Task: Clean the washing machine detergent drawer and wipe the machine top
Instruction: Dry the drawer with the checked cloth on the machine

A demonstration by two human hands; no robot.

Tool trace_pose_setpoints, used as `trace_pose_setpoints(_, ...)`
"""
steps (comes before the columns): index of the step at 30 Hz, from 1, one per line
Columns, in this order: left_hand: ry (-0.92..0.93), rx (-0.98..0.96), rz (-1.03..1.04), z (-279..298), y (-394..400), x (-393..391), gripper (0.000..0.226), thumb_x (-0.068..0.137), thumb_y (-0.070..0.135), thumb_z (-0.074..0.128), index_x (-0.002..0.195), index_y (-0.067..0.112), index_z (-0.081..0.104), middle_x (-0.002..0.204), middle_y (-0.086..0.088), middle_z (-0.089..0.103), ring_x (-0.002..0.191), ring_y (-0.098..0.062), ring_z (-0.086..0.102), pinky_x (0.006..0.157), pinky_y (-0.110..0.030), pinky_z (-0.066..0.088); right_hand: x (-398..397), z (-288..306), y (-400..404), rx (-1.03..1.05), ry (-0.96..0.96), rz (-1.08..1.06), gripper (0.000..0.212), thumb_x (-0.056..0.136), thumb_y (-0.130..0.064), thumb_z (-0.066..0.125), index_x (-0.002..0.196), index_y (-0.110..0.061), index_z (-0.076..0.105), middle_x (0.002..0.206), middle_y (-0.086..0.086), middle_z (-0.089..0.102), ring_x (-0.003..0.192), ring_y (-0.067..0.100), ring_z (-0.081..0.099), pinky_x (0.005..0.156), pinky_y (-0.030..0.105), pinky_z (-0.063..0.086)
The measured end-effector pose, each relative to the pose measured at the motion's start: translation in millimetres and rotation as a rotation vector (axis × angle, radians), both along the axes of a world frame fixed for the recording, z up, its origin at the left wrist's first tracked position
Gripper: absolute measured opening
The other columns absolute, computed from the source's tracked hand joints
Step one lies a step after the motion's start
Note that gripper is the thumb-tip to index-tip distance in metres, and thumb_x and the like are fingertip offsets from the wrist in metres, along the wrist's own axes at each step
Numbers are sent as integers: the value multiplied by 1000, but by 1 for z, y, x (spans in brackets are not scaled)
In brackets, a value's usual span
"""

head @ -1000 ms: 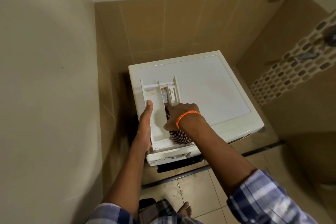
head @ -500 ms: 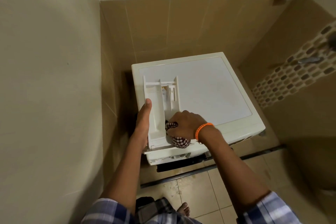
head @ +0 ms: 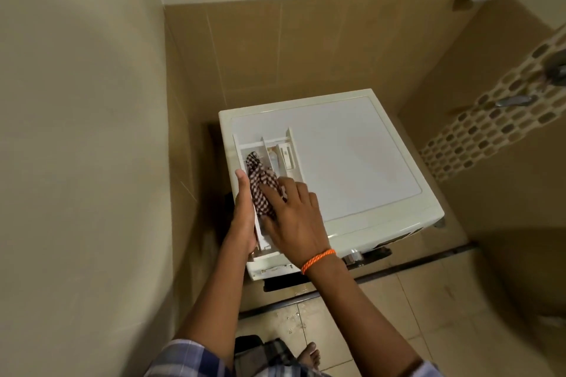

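With the detergent drawer (head: 266, 193) lying atop the washing machine (head: 352, 162), left hand (head: 243, 214) gripping its side, right hand (head: 291, 223) pressing the checkered cloth (head: 262, 184) inside (fingers fairly flat), a hard push might skid it off

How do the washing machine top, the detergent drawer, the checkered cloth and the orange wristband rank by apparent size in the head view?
1. washing machine top
2. detergent drawer
3. checkered cloth, partly hidden under the right hand
4. orange wristband

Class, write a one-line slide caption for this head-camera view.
Left hand steadies the detergent drawer lying on the washing machine top while the right hand presses a checked cloth into it.
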State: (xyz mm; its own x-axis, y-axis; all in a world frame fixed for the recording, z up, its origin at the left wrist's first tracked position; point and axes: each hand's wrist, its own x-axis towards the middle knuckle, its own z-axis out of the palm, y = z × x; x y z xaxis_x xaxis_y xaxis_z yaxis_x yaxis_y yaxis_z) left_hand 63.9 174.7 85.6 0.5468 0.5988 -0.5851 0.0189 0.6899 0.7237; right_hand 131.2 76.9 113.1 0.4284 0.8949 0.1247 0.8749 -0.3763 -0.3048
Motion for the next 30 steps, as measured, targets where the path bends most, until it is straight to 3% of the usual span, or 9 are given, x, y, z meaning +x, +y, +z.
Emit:
trace_pose_setpoints(4, -25, -45, -42, -9, 0, -8, 102, 78, 99, 46, 138, 21, 72, 134, -16, 75, 126, -35, 72, 115, -59, 51, -8, -4, -10, -71, -70, 82, 49, 87, -41, 69, 133, -24, 64, 163, 5, 39, 149, 30, 34, 114, 56, 33)
trace_pose_setpoints(7, 38, -44, -60, -14, -3, -6, 100, 70, 103, 48, 135, 31, 74, 128, -11, 78, 120, -32, 75, 110, -62, 55, -1, -2, -11, -213, -163, 173, 60, 87, -38, 70, 143, -19, 59, 166, 4, 41, 160, 30, 23, 122, 66, 5)
trace_pose_setpoints(9, 40, -31, -91, -13, -7, -4, 92, 76, 99, 48, 136, 35, 72, 128, -5, 79, 120, -27, 76, 108, -59, 57, 5, 0, -7, -267, -181, 200, 62, 93, -35, 64, 150, -16, 52, 168, 5, 41, 163, 29, 16, 120, 68, -6)
trace_pose_setpoints(15, 9, 61, -120, -12, -16, 2, 86, 79, 95, 59, 148, 43, 61, 148, 4, 68, 136, -13, 65, 120, -46, 48, 33, 0, 22, -265, -213, 119, 62, 96, -46, 28, 139, -20, 65, 148, -3, 64, 165, 29, 12, 123, 73, -5)
trace_pose_setpoints(21, 7, 112, -103, -16, -13, 2, 94, 80, 96, 55, 156, 40, 54, 150, 9, 66, 141, -10, 60, 125, -45, 42, 34, 8, 38, -289, -137, 136, 75, 96, -46, 10, 148, -23, 58, 153, -3, 60, 165, 27, -4, 119, 74, -16)
trace_pose_setpoints(25, 28, 114, -113, -11, -10, -4, 89, 84, 93, 54, 155, 39, 55, 146, 10, 68, 134, -6, 64, 118, -37, 48, 24, 7, 34, -287, -150, 143, 63, 101, -44, 22, 147, -18, 57, 150, 2, 62, 163, 28, 17, 121, 69, -18)
trace_pose_setpoints(28, 74, 81, -97, -3, -6, 0, 68, 87, 86, 51, 133, 40, 69, 122, 18, 76, 117, -1, 70, 104, -32, 54, 11, 4, 19, -296, -239, 213, 61, 106, -32, 41, 160, -5, 37, 159, 15, 51, 160, 31, 25, 121, 64, -23)
trace_pose_setpoints(30, 97, 48, -60, 1, -6, 3, 63, 88, 84, 53, 120, 34, 75, 114, 10, 82, 111, -8, 75, 98, -35, 56, 3, 4, 11, -326, -215, 234, 64, 106, -31, 33, 163, -2, 29, 165, 17, 42, 161, 31, 22, 122, 64, -20)
